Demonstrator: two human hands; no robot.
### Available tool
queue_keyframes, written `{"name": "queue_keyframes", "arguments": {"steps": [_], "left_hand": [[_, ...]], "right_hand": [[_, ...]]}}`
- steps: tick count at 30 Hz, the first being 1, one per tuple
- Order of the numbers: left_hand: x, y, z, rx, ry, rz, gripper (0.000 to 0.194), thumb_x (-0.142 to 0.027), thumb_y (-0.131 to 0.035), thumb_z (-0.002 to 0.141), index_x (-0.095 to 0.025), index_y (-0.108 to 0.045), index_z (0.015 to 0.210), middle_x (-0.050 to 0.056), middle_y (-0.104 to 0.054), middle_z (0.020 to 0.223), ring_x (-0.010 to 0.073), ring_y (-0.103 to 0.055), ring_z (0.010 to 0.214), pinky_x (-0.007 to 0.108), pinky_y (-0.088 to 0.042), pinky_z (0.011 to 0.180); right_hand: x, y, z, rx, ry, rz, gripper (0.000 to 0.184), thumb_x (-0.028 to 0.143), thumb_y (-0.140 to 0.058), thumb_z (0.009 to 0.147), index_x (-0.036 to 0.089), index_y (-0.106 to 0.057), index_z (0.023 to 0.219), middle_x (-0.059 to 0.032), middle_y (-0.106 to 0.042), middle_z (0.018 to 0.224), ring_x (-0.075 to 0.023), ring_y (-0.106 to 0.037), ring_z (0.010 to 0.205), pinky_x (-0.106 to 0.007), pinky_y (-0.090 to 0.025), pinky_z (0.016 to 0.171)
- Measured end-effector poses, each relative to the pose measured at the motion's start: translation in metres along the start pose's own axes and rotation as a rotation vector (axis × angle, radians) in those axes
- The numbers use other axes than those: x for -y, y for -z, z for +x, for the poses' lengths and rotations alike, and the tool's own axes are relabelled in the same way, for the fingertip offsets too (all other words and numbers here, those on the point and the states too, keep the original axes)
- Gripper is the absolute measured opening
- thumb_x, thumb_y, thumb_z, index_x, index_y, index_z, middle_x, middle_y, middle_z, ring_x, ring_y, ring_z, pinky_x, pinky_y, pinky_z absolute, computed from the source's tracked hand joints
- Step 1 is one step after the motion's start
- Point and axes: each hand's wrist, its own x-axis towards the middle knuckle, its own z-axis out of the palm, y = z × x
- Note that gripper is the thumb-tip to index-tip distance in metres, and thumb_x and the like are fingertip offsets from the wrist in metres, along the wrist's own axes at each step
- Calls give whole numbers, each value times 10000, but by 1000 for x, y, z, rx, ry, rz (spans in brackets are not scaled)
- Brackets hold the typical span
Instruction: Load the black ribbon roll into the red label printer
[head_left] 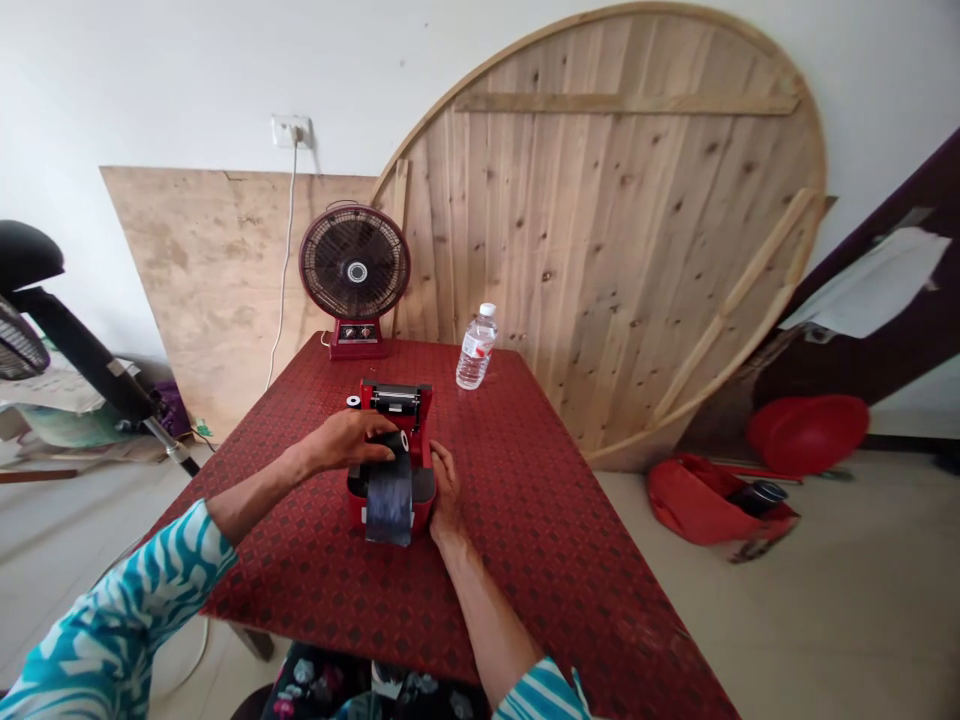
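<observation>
A small red and black label printer (pixel 431 500) stands on the table with its lid raised at the back. My left hand (pixel 352 438) is closed round a roll of black ribbon (pixel 391 440) with a white core, just above the printer's open bay. A loose strip of shiny black ribbon (pixel 388 505) hangs from the roll over the printer's front. My right hand (pixel 446 490) grips the printer's right side, its fingers along the wall. Beside the raised lid, at the left, sits a small black roll with a white core (pixel 353 401).
The table (pixel 525 560) has a red patterned cover. At its far end stand a dark red fan (pixel 355 270) and a water bottle (pixel 476 350). A round wooden board (pixel 585 230) leans on the wall. A floor fan (pixel 90 340) stands left; a red bag (pixel 697 500) lies right.
</observation>
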Motion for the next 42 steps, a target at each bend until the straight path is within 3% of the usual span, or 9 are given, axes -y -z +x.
{"name": "queue_keyframes", "arguments": {"steps": [5,10,14,18,21,24,30,36,42], "left_hand": [[-14,-19,26,127,116,382,284,-256,-696,766,-247,-709,1049,99,-711,1102,316,-643,1060,377,-492,862],[-6,-31,45,178,120,356,249,-109,-717,670,-219,-742,893,108,-746,944,322,-670,990,377,-500,840],[2,-22,41,197,57,254,233,-198,-682,754,-238,-736,977,60,-749,1014,262,-675,1002,314,-499,858],[4,-4,9,49,-3,-67,297,-350,-536,887,-220,-697,1100,27,-737,1070,194,-677,972,263,-492,866],[2,0,-19,36,-36,-199,344,-433,-593,851,-214,-694,1097,32,-731,1071,196,-674,958,265,-492,857],[-1,-7,-35,51,-138,-158,380,-392,-666,808,-221,-663,1148,44,-712,1110,200,-661,991,282,-483,885],[-6,-28,-36,-173,-178,36,206,-249,-531,893,-217,-690,1021,47,-738,983,184,-671,926,308,-488,874],[-14,-37,-53,-295,-379,140,187,-255,-510,931,-235,-694,949,54,-733,1018,176,-657,954,375,-436,954],[-21,-44,-67,-391,-439,229,171,-216,-522,919,-227,-688,956,56,-716,996,193,-623,982,380,-416,920]], "right_hand": [[1,-1,0,-2,9,27,460,528,-636,715,212,-655,1049,-33,-703,1004,-206,-614,924,-308,-457,763],[1,-1,1,14,4,39,442,509,-632,722,219,-655,1054,-29,-708,1010,-205,-620,916,-311,-460,764],[0,-1,2,17,1,45,422,505,-627,725,228,-661,1042,-22,-711,994,-198,-618,901,-306,-460,760],[-2,-2,2,24,4,50,428,509,-627,731,228,-660,1051,-21,-717,938,-206,-622,896,-315,-462,765],[-1,-2,2,18,2,50,429,512,-630,729,226,-659,1048,-20,-715,934,-208,-620,902,-322,-461,781],[0,-3,1,2,-1,44,426,514,-635,722,227,-663,1035,-23,-711,962,-209,-615,913,-325,-456,791],[1,-3,1,-5,-1,55,419,510,-635,720,227,-665,1027,-20,-712,966,-200,-620,887,-319,-461,770],[0,-3,1,6,0,46,393,491,-638,720,236,-672,1016,-10,-713,973,-204,-620,903,-313,-462,761],[21,-17,40,-44,-1,3,416,501,-625,731,272,-652,1077,-20,-694,1063,-217,-604,989,-354,-469,812]]}}
